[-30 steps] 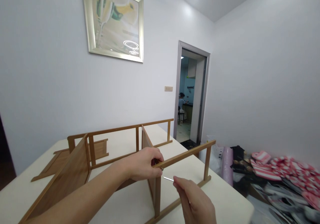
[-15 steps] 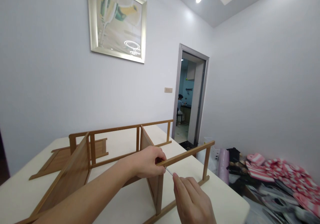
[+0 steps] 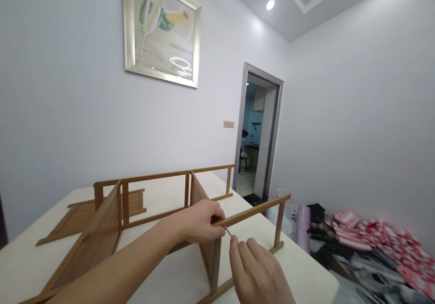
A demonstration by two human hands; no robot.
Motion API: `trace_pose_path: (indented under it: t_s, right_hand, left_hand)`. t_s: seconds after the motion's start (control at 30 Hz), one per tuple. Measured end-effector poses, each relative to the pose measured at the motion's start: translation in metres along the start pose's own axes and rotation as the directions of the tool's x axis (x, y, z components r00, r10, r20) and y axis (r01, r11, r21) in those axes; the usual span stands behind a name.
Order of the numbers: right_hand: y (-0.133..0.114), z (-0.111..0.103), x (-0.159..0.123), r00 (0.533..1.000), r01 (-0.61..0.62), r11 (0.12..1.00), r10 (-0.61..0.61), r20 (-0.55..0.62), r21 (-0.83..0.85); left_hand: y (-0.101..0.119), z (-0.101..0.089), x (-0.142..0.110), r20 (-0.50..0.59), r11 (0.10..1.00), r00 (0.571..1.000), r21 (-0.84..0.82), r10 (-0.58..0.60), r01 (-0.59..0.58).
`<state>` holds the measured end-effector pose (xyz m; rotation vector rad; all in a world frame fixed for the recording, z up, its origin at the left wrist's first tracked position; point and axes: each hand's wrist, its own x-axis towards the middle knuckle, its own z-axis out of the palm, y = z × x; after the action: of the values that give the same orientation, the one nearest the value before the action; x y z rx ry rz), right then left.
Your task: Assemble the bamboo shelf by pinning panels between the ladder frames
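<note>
A wooden shelf frame (image 3: 253,210) lies on its side on the cream table, with boards set crosswise between its side frames. My left hand (image 3: 204,218) is closed round the near upper rail where a crosswise shelf board (image 3: 215,263) meets it; some of its fingers are hidden behind the wood. My right hand (image 3: 256,267) pinches a thin metal rod-like tool (image 3: 228,231) between thumb and forefinger. The rod's tip reaches the rail joint just beside my left fingers. The tool's other end is hidden inside my right hand.
A separate wooden panel (image 3: 79,220) lies flat at the table's left. The cream table (image 3: 306,267) has a rounded right corner. Beyond it are a pink roll (image 3: 302,227) and striped red-and-white cloth (image 3: 384,240). Another person (image 3: 244,145) sits past the doorway.
My right hand has shifted slightly left, closer to the joint, and less of the rod shows. My left hand keeps its hold. The view has tilted up a little.
</note>
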<state>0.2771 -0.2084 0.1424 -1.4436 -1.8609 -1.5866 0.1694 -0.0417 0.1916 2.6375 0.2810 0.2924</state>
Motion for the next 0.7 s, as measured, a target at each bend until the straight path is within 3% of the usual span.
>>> trace_pose_path:
  t_s: [0.17, 0.4, 0.7]
  right_hand:
    - [0.008, 0.002, -0.006, 1.000, 0.003, 0.996, -0.004, 0.013, 0.087]
    - [0.008, 0.002, -0.010, 0.999, 0.052, 0.998, -0.051, -0.010, 0.035]
    - [0.007, 0.006, -0.012, 0.999, -0.036, 0.991, 0.039, -0.019, 0.128]
  left_hand:
    - [0.000, 0.001, 0.001, 0.018, 1.000, 1.000, -0.003, 0.008, -0.008]
    - [0.001, -0.002, -0.001, 0.027, 1.000, 1.000, 0.007, 0.011, -0.011]
    - [0.000, -0.002, 0.000, 0.037, 1.000, 0.999, 0.026, -0.012, 0.011]
